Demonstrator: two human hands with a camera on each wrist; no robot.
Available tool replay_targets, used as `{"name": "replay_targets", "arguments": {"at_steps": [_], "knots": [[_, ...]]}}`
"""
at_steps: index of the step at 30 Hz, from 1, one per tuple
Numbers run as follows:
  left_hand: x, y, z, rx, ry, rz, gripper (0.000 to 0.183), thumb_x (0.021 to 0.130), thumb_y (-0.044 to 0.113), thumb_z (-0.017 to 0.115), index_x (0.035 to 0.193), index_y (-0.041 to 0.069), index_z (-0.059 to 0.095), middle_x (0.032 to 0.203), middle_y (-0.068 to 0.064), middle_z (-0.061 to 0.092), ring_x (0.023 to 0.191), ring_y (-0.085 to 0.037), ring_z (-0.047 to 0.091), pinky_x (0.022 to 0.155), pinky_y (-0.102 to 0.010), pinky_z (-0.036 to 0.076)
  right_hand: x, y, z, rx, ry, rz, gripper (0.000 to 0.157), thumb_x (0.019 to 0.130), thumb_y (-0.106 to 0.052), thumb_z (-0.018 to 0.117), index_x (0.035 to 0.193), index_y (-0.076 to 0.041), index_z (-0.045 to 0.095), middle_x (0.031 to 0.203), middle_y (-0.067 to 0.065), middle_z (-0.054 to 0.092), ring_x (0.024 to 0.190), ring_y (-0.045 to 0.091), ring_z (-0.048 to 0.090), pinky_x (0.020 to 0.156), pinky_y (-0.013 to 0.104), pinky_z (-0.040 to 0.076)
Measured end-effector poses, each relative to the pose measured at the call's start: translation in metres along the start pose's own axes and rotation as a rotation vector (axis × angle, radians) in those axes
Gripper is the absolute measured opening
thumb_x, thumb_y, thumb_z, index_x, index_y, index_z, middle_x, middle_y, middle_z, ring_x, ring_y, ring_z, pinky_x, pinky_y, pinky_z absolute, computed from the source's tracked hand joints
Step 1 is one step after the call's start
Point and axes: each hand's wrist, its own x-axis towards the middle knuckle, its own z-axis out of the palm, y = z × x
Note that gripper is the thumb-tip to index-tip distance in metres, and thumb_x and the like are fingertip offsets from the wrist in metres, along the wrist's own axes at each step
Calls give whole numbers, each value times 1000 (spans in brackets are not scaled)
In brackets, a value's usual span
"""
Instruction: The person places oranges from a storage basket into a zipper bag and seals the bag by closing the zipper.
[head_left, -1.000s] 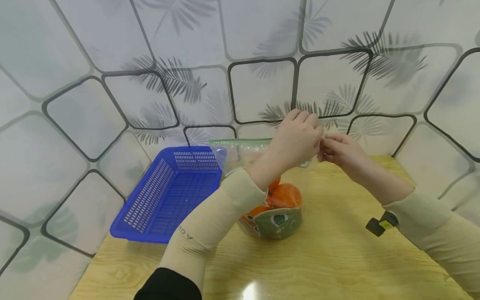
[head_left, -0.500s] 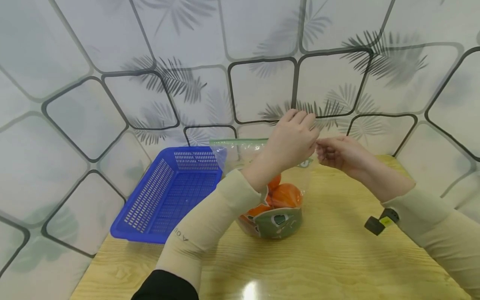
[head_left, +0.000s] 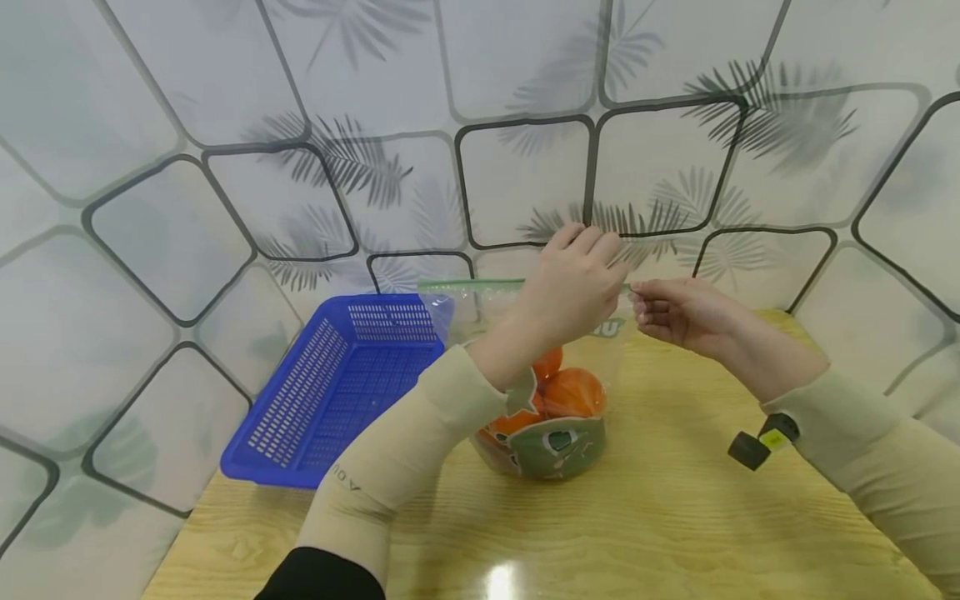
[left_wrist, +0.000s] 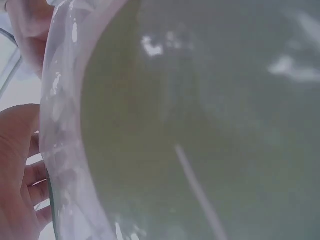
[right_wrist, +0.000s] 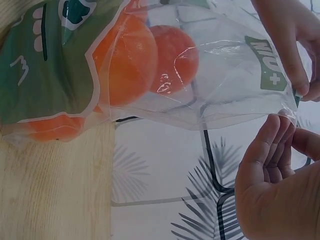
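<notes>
A clear zip bag [head_left: 480, 312] with a green seal strip and a green printed front stands upright on the wooden table. Several oranges [head_left: 572, 392] lie inside, also visible through the plastic in the right wrist view. My left hand [head_left: 572, 279] pinches the seal strip [head_left: 480, 285] right of its middle, its forearm crossing in front of the bag. At the bag's top right corner, my right hand [head_left: 686, 317] pinches the edge between thumb and forefinger. Bag plastic [left_wrist: 190, 120] fills most of the left wrist view.
Left of the bag, touching or close to it, stands a blue perforated basket [head_left: 367, 400]. Behind the table [head_left: 667, 517] rises a patterned wall covering [head_left: 405, 183]. A small black device [head_left: 761, 442] sits at the right cuff.
My left hand has slid left along the seal strip, away from my right hand, and the gap between them has widened. My right hand stays at the corner; basket and oranges have not moved.
</notes>
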Motion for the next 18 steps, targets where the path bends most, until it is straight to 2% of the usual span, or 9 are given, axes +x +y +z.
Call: {"name": "replay_targets", "arguments": {"at_steps": [6,18], "knots": [[-6,-6,1,-38,39,9,24,103,27,56,99,21,79,115,1,71,114,-20,67,114,-38,46,1,1,0,-2,-5,1,34,111,-18,52,87,-12,75,78,-1,70,68,8,66,68,20,61],[-20,-22,1,-39,115,41,23,101,23,55,88,21,74,108,1,70,107,-20,68,113,-38,48,2,2,-1,1,-2,-8,33,112,-18,50,88,-13,73,79,-2,68,70,7,64,70,20,59]]}}
